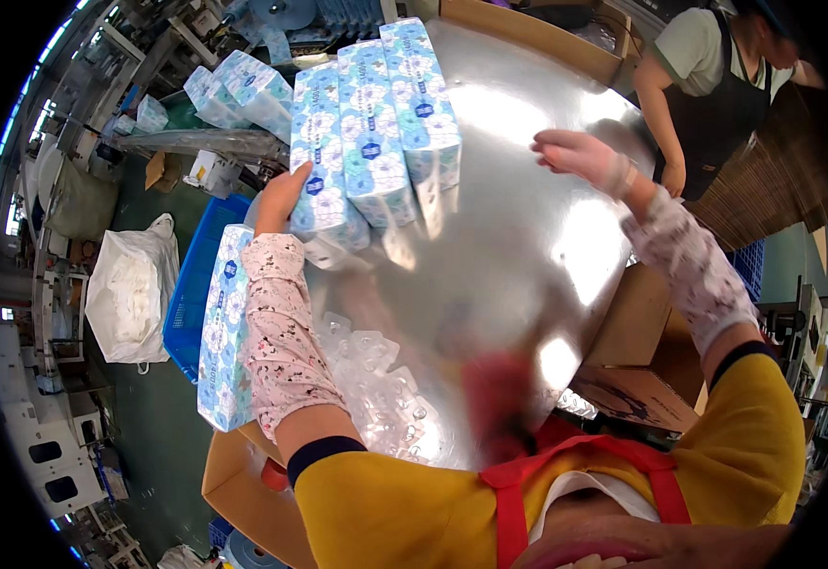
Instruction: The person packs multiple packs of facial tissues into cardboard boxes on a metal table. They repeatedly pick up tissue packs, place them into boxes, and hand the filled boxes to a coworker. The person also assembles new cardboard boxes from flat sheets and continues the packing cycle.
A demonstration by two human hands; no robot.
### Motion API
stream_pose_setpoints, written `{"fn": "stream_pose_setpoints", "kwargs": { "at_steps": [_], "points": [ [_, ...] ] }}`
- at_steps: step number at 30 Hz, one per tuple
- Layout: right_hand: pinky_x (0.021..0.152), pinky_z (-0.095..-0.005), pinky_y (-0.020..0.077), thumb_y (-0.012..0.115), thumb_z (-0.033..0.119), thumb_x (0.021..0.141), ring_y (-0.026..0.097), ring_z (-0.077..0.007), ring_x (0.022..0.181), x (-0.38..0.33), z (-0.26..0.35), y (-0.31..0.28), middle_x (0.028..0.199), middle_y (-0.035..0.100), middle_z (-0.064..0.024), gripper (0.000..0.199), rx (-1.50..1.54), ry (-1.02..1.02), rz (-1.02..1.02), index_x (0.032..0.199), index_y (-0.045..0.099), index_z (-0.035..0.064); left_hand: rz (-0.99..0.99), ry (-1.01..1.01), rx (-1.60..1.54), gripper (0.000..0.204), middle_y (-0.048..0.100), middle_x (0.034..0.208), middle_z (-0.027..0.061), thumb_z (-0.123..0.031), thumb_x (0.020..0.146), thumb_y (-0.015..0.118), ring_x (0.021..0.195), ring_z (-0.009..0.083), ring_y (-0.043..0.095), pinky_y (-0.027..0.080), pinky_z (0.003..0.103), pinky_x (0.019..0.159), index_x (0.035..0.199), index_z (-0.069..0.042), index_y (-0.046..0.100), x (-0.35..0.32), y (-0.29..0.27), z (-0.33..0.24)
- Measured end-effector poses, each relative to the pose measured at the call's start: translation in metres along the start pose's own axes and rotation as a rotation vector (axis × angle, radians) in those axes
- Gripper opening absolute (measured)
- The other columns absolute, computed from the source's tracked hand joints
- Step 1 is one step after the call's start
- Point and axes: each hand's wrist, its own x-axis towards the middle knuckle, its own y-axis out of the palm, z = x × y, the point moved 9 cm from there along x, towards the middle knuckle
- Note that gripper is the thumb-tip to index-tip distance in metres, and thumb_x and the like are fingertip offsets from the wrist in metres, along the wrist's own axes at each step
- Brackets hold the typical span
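Three long blue-and-white flowered tissue packs lie side by side on a shiny round metal table (pixel 518 218). My left hand (pixel 283 194) presses against the near left side of the nearest pack (pixel 324 152), fingers on its wrapper. The middle pack (pixel 371 133) and the far pack (pixel 420 100) touch each other beside it. My right hand (pixel 580 156) hovers over the bare metal to the right of the packs, fingers apart, holding nothing. Both forearms wear flowered sleeve covers.
Another flowered pack (pixel 224 327) stands at the table's left edge beside a blue crate (pixel 196 284). More packs (pixel 243 90) come along a conveyor at the back left. A white sack (pixel 134 289) sits on the floor. A person in a dark apron (pixel 717 85) stands far right. Cardboard boxes (pixel 636 365) sit right.
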Motion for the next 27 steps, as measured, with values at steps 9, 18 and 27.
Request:
{"fn": "stream_pose_setpoints", "kwargs": {
  "at_steps": [9,18,27],
  "points": [
    [0.087,-0.0278,0.0457,0.067,0.037,0.081,0.061,-0.0204,0.097,0.095,-0.025,0.037,0.105,0.066,-0.0142,0.055,-0.031,0.227,-0.052,0.112,0.062,-0.0082,0.100,0.051,-0.576,0.054,0.063,0.108,0.0170,-0.031,0.085,0.058,0.094,0.0243,0.064,0.051,0.033,0.079,0.121,0.007,0.047,-0.082,0.108,0.011],
    [0.089,-0.0296,0.0485,0.064,0.046,0.085,0.060,-0.0212,0.104,-0.046,-0.088,0.038,0.120,0.058,-0.0179,0.073,0.328,0.427,0.160,0.127,0.048,-0.0115,0.383,-0.094,-1.075,0.063,0.053,0.122,0.0173,-0.036,0.092,0.055,0.108,0.0243,0.056,0.048,0.036,0.090,0.136,0.003,0.033,-0.208,0.230,0.047],
    [0.085,-0.0320,0.0517,0.069,0.032,0.081,0.062,-0.0239,0.102,-0.031,-0.085,0.062,0.123,0.058,-0.0189,0.065,0.956,0.112,0.297,0.128,0.047,-0.0063,0.293,0.143,-1.119,0.081,0.036,0.142,0.0140,-0.058,0.089,0.046,0.127,0.0287,0.039,0.035,0.043,0.104,0.145,-0.003,0.024,-0.227,0.230,-0.010]
  ]
}}
